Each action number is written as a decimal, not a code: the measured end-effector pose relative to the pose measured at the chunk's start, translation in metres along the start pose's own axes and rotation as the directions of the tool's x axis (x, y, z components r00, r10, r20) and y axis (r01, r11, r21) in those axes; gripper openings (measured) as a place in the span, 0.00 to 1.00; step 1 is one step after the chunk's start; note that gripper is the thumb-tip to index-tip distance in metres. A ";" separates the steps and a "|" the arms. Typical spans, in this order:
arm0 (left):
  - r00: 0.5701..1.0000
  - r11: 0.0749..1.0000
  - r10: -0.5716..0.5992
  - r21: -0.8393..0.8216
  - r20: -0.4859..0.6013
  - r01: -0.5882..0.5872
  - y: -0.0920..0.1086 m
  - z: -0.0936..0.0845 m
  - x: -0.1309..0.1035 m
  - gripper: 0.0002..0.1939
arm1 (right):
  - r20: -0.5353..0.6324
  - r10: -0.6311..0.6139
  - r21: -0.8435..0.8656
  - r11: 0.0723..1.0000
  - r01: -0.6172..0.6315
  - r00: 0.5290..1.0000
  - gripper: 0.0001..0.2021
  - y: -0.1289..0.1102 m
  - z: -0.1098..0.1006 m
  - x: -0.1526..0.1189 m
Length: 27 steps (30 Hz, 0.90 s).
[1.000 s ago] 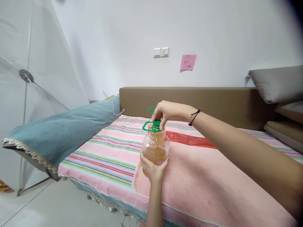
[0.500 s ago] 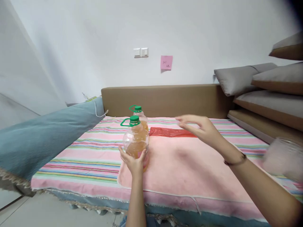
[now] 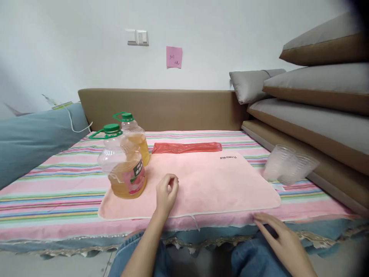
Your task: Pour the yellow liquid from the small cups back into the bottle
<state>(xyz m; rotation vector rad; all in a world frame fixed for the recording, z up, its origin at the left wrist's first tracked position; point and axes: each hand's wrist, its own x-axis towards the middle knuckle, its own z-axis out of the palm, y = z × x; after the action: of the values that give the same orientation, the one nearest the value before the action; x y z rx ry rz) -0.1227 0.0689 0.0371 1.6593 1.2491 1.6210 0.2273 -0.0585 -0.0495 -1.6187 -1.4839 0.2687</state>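
My left hand [image 3: 167, 194] is curled above the pink mat [image 3: 207, 184], its thumb close to the bent fingers and nothing visible in it. To its left stands a large clear bottle [image 3: 123, 169] of amber liquid, with a green cap, a green loop handle and a pink label. A second such bottle [image 3: 138, 140] is partly hidden behind it. My right hand [image 3: 281, 238] is near the bed's front edge, above my right knee, fingers stretched out and holding nothing. Across the back of the mat lies a folded red plastic bag [image 3: 187, 147].
Two clear plastic containers [image 3: 288, 165] lie at the right beside stacked grey-brown cushions [image 3: 311, 109]. A brown backrest [image 3: 161, 109] lines the wall, and a blue-covered armrest [image 3: 37, 134] is at the left. My knees are below the striped sheet's front edge.
My left hand has let go of the front bottle and moved right, over the mat. My right hand has come down to the front edge. The view has turned right.
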 end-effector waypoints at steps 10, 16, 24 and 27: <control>0.817 0.865 -0.439 -0.070 0.372 0.497 -0.019 0.089 0.025 0.32 | 0.348 0.006 0.530 0.823 -0.203 0.937 0.34 -0.123 0.095 0.168; 0.643 0.743 -0.579 0.000 0.502 0.669 -0.036 0.096 0.032 0.42 | 0.523 0.105 0.616 0.639 -0.460 0.846 0.41 -0.105 0.135 0.167; 0.568 0.633 -0.612 -0.090 0.551 0.769 -0.029 0.092 0.033 0.44 | 0.742 0.103 0.519 0.536 -0.666 0.662 0.42 -0.096 0.137 0.163; 0.596 0.594 -0.600 -0.202 0.534 0.779 -0.024 0.089 0.029 0.43 | 0.749 0.107 0.513 0.532 -0.674 0.654 0.43 -0.096 0.133 0.161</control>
<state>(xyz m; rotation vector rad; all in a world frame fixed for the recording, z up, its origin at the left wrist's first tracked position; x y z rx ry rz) -0.0478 0.1263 0.0167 0.9396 1.0346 0.8670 0.1126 0.1327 0.0066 -1.1307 -1.0890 1.6863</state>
